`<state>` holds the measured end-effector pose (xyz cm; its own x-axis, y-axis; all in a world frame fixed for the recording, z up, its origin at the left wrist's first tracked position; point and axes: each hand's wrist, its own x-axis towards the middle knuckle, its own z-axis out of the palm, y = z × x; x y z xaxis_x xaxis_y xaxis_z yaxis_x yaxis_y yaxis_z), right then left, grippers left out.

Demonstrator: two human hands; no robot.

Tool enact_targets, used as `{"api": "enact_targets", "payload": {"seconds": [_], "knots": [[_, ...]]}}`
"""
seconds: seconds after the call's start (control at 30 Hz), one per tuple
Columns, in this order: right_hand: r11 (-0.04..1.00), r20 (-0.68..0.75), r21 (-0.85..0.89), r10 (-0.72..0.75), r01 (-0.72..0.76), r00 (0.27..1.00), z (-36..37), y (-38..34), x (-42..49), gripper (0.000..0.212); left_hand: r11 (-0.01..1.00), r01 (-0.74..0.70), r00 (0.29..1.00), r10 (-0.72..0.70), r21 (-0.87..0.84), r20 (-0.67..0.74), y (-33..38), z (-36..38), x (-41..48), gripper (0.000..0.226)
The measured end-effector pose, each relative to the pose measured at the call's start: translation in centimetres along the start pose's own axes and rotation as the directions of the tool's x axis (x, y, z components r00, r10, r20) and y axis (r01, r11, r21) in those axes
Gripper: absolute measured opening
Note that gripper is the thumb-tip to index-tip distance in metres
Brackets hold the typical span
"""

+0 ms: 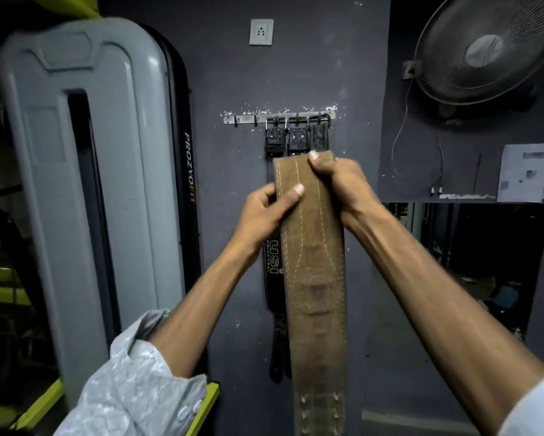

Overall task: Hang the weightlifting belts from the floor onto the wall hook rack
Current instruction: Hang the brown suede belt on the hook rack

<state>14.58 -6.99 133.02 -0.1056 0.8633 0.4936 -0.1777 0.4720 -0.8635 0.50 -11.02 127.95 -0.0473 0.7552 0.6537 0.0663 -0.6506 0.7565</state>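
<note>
Hanging upright at frame centre, the brown belt (313, 278) is gripped near its top end by both hands: left hand (266, 215) closed on its 9 o'clock edge, right hand (336, 180) closed on its 3 o'clock corner. Black belts (283, 140) hang at 12 o'clock from the hook rack (242, 118) on the wall (233, 67). A fan (487, 48) sits at 2 o'clock.

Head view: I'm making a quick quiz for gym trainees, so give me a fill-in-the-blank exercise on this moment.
1. Both hands, the left hand and the right hand, grip the ____ stitched leather belt.
2. The metal wall hook rack already carries black belts toward its ____ end.
3. Above the rack sits a white ____.
4. At upper right is a wall-mounted ____.

Missing words: brown; right; socket; fan
</note>
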Motion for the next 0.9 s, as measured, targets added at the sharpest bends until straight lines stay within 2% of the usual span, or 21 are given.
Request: {"api": "enact_targets", "payload": {"seconds": [0.1,0.17,0.27,0.33,0.4,0.47,0.53,0.57,0.67,0.73,0.83,0.9], "knots": [[0.997,-0.026,-0.035,-0.075,0.074,0.997,-0.1,-1.6,0.5,0.024,0.987,-0.029,0.991,0.008,0.161,0.13,-4.1,-0.1,-3.2,0.018],[0.994,-0.036,-0.026,-0.105,0.104,0.994,-0.6,-2.6,0.5,0.026,0.975,0.036,0.967,-0.089,0.218,0.238,-7.7,-0.4,-5.5,0.024],[0.99,-0.049,0.014,-0.139,0.139,0.989,-1.3,-3.2,0.7,0.035,0.94,0.096,0.88,-0.233,0.327,0.414,-11.3,-1.1,-8.0,0.032],[0.99,-0.04,0.026,-0.138,0.139,0.99,-1.3,-2.7,0.6,0.033,0.932,0.089,0.863,-0.249,0.353,0.44,-10.9,-1.7,-7.7,0.037],[0.992,-0.032,0.015,-0.125,0.125,0.992,-1.1,-1.9,0.4,0.029,0.955,0.07,0.927,-0.169,0.288,0.335,-8.4,-2.1,-6.0,0.034],[0.992,-0.024,-0.03,-0.122,0.122,0.992,-0.9,-0.7,0.3,0.029,0.992,0.069,0.973,-0.09,0.107,0.214,-5.0,-2.2,-3.2,0.035],[0.99,0.012,-0.053,-0.129,0.129,0.992,-0.7,0.4,-0.2,0.022,0.99,0.11,0.985,-0.096,-0.093,0.142,-1.6,-2.3,0.0,0.049],[0.989,0.034,-0.057,-0.138,0.139,0.99,-0.6,0.9,-0.6,0.02,0.981,0.138,0.986,-0.124,-0.134,0.108,-0.2,-2.3,1.5,0.052],[0.976,0.067,-0.103,-0.183,0.189,0.981,-0.9,2.2,-1.7,0.024,0.978,0.196,0.981,-0.196,-0.067,0.009,1.8,-1.9,4.1,0.038],[0.962,0.101,-0.154,-0.21,0.224,0.973,-1.6,2.8,-2.6,0.026,0.984,0.171,0.985,-0.171,-0.043,-0.006,1.8,-1.5,4.1,0.028],[0.956,0.204,-0.202,-0.171,0.212,0.964,-3.0,4.5,-4.7,0.027,0.983,0.118,0.991,-0.125,-0.143,-0.04,0.8,-1.1,3.8,0.027],[0.964,0.246,-0.222,-0.09,0.147,0.965,-3.5,7.3,-6.3,0.026,0.964,0.109,0.989,-0.13,-0.242,-0.071,0.4,-1.2,3.7,0.028]]}}
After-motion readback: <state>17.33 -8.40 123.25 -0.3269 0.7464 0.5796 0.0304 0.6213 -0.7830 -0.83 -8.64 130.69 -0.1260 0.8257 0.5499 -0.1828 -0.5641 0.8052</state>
